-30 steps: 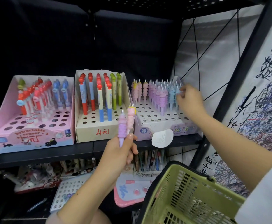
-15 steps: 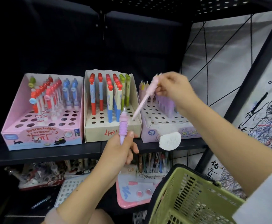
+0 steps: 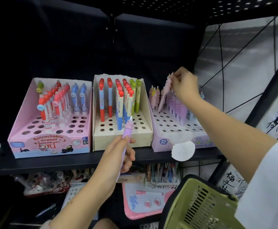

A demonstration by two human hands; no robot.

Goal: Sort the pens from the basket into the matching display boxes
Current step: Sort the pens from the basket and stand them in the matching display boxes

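While a purple pen (image 3: 128, 129) is gripped upright by the left hand (image 3: 118, 156) before the cream box (image 3: 121, 138), a pink pen (image 3: 165, 91) is pinched at its top by the right hand (image 3: 184, 85). Its tip is held tilted over the holes of the lilac display box (image 3: 176, 129) on the shelf (image 3: 85, 160).

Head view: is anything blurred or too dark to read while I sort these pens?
Head view: the right hand and its pink pen are slightly motion-blurred; the shelf back and lower shelf are dark and murky; wide-angle bending shows at the edges; the boxes' printed labels, like the pink box, read clearly.
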